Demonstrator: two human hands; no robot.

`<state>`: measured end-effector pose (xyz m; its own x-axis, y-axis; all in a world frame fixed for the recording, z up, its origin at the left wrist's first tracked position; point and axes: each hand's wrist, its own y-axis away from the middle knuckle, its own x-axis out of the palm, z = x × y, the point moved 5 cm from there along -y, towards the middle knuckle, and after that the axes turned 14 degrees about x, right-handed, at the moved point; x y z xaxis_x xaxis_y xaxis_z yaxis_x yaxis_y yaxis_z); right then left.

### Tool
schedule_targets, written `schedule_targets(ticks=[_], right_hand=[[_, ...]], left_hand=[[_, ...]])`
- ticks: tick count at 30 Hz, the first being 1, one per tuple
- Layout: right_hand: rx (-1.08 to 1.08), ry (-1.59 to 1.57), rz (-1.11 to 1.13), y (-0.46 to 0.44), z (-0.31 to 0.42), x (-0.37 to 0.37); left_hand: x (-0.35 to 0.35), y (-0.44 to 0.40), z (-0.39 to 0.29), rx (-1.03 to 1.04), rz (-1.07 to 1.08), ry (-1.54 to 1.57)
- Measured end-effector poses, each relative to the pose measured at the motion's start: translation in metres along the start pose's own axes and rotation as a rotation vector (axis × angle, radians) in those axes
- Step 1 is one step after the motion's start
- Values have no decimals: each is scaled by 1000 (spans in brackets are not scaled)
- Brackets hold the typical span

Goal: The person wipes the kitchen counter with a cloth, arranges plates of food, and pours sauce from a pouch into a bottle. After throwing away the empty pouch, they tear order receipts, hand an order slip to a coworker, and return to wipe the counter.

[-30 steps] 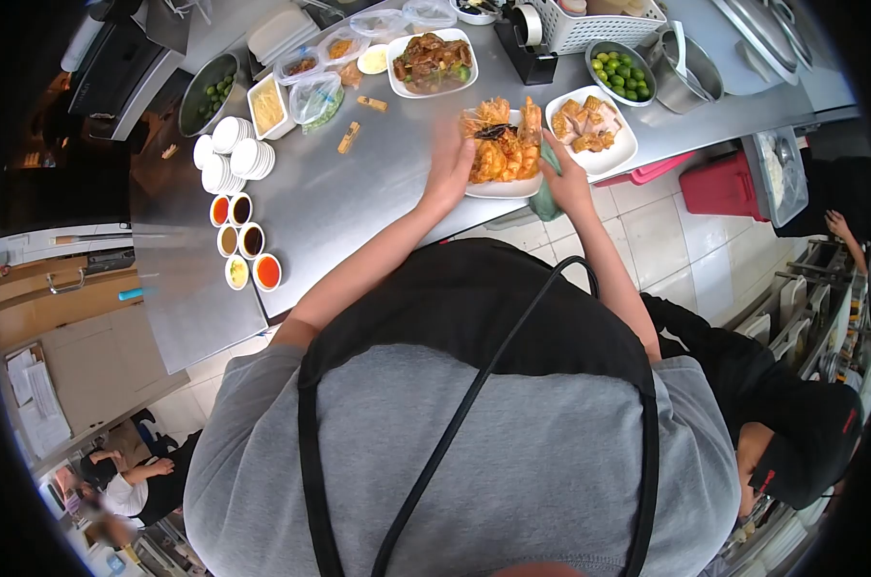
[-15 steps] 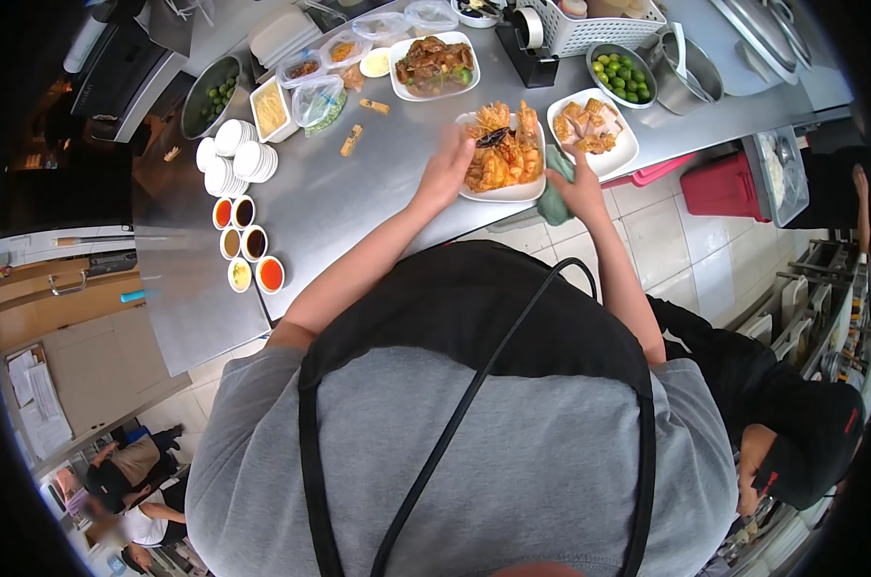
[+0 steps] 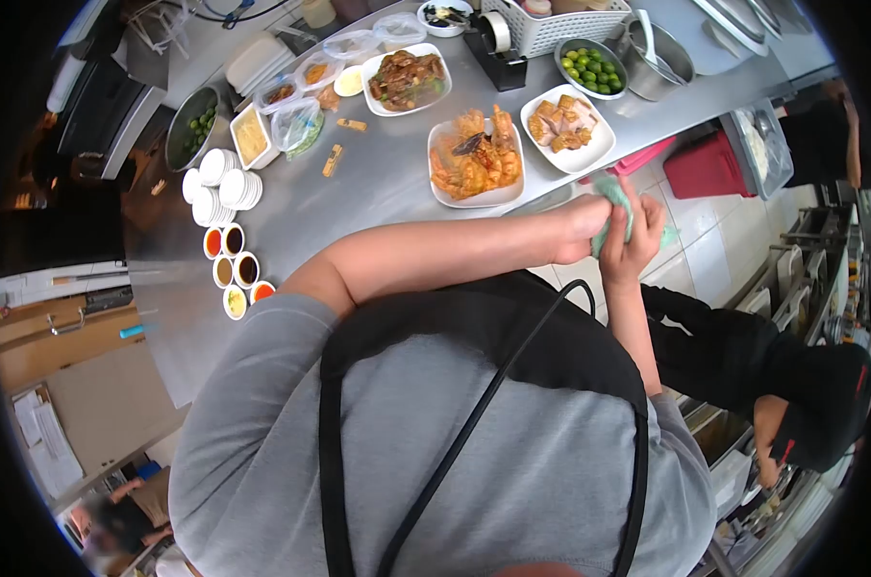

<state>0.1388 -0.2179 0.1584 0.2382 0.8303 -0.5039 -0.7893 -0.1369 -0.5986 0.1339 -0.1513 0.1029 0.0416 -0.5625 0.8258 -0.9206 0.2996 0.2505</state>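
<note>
In front of my body, past the counter's edge, both hands meet on a green cloth (image 3: pixel 616 204). My left hand (image 3: pixel 582 229) has crossed over to the right and is closed against the cloth. Bunched in my right hand (image 3: pixel 634 236), the same cloth hangs out past the fingers. Nearest to them on the counter is a square white dish of fried, reddish-orange shrimp (image 3: pixel 474 163), untouched by either hand. A white plate of cut, browned meat (image 3: pixel 568 127) stands to its right. Farther back is a dish of dark sauced meat with greens (image 3: pixel 407 79).
Sauce cups (image 3: pixel 232 271) and stacked white cups (image 3: pixel 226 188) stand on the left of the steel counter (image 3: pixel 339 207). Bowls of green limes (image 3: pixel 591 67), a metal pot (image 3: pixel 657 62) and a white basket (image 3: pixel 565 29) line the back. Another person (image 3: pixel 782 385) is close on my right.
My left hand has left the shrimp dish and swung right to the cloth. My right hand has drawn back from the dishes with the cloth, toward my body.
</note>
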Motion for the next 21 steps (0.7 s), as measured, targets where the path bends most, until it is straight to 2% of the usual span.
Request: schedule_targets(ticks=[1, 2, 3, 4, 6, 7, 8, 9, 11, 12, 13, 14, 15, 16, 18, 21], right_hand=[[-1, 9, -8, 7, -24, 3], [89, 110, 42, 10, -54, 7], [189, 210, 89, 14, -83, 7], [195, 215, 81, 18, -112, -6], [696, 25, 175, 23, -182, -29], [1087, -477, 322, 28, -185, -29], [1080, -343, 366, 41, -224, -26], [1070, -210, 404, 58, -273, -22], [819, 532, 457, 52, -303, -20], [800, 495, 315, 37, -302, -20], [807, 434, 221, 21, -310, -17], [816, 373, 128, 4, -317, -11], [800, 304, 141, -15, -312, 2], [783, 237, 155, -35, -295, 16], [780, -45, 327, -63, -256, 55], [749, -84, 727, -67, -230, 119]], left_hand=[[-11, -5, 11, -20, 0, -38], [-15, -1, 7, -20, 7, -41], [-23, 12, 0, -74, 85, -233], [-32, 27, -8, -127, 164, -423], [-51, 52, -34, -121, 216, -668], [-66, 68, -48, -137, 252, -738], [-86, 87, -61, -162, 292, -812], [-113, 106, -68, -215, 218, -798], [-163, 135, -77, -243, -5, -790], [-181, 146, -77, -231, -159, -788], [-188, 151, -71, -227, -159, -786], [-198, 155, -70, -114, -306, -679], [-207, 156, -71, 1, -447, -569], [-211, 151, -66, 5, -448, -566], [-208, 132, -58, 212, -438, -250], [-201, 111, -54, 277, -416, -156]])
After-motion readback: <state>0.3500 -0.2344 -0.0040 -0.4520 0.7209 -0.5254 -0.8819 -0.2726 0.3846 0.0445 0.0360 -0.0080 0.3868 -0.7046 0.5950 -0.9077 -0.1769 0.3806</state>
